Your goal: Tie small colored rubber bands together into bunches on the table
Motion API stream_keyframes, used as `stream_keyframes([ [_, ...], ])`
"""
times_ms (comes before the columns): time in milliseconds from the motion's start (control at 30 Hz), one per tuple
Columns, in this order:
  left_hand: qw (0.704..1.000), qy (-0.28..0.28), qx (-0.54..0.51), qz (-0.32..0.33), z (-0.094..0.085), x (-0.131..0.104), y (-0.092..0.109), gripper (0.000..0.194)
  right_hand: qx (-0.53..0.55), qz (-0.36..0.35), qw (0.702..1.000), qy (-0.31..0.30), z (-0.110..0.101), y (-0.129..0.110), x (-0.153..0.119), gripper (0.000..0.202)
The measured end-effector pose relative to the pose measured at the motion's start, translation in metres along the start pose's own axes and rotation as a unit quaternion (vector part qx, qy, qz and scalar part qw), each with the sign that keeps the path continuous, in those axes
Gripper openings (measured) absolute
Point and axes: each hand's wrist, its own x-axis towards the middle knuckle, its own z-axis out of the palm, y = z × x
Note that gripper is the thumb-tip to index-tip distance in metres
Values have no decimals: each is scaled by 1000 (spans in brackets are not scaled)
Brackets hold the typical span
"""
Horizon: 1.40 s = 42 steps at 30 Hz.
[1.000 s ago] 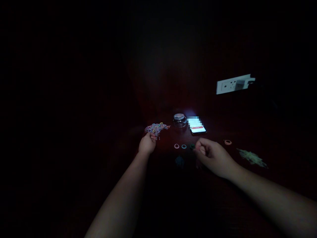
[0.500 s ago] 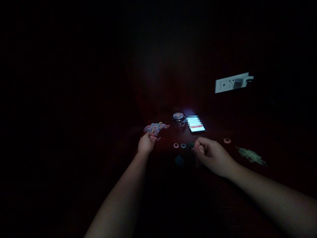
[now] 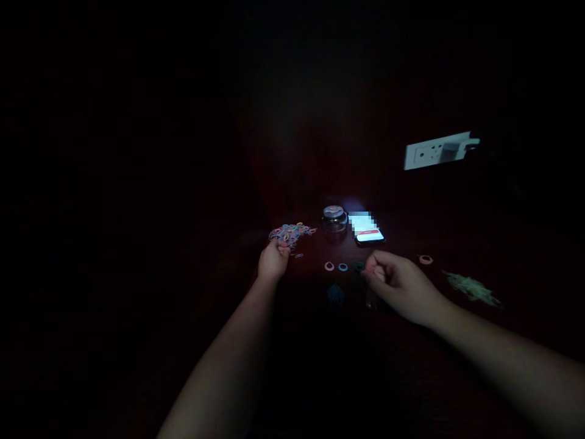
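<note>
My left hand [image 3: 273,261] touches the near edge of a mixed pile of small coloured elastic bands [image 3: 292,231]. Its fingers are bent together; whatever they hold is too small to make out. My right hand [image 3: 397,281] is closed in a pinch above the table, beside a dark green band [image 3: 359,267], and I cannot see what is in it. Left of the green band lie a blue band [image 3: 342,267] and a pink band [image 3: 329,266]. An orange band [image 3: 425,260] sits beyond the right hand. Dark blue-green bands [image 3: 336,294] form a small heap in front.
A lidded clear jar [image 3: 334,219] stands behind the row, next to a lit phone [image 3: 367,228]. Pale yellow-green bands [image 3: 473,288] are heaped at the right. On the back wall is a socket panel [image 3: 425,153] with a plug. The surroundings are very dark.
The view has shifted slightly, so most things appear a little further right. My left hand has edged up to the pile; my right hand keeps its pinch by the green band.
</note>
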Motion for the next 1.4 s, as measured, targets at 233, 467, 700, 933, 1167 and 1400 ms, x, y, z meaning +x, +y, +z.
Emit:
stream_keyframes([
  [233, 997, -21, -22, 66, -4, -4, 18, 6, 2, -3, 1000, 4, 0, -1, 1, 19],
  [467, 988, -123, 14, 96, -6, -5, 22, 9, 2, -1, 1000, -4, -1, -1, 0, 19],
  [700, 984, -146, 11, 99, 1, -2, 13, 17, -8, -10, 1000, 4, 0, 0, 1, 18],
  [933, 985, -136, 39, 100, 0, -2, 12, 16, -19, -10, 1000, 3, 1, 2, 1, 20],
  [1167, 977, -144, 93, 125, -4, -6, 20, 14, -25, -11, 1000, 4, 0, 0, -1, 19],
  [1400, 978, -135, 68, 147, -8, -8, 29, 14, -12, -13, 1000, -4, 0, 2, 1, 20],
])
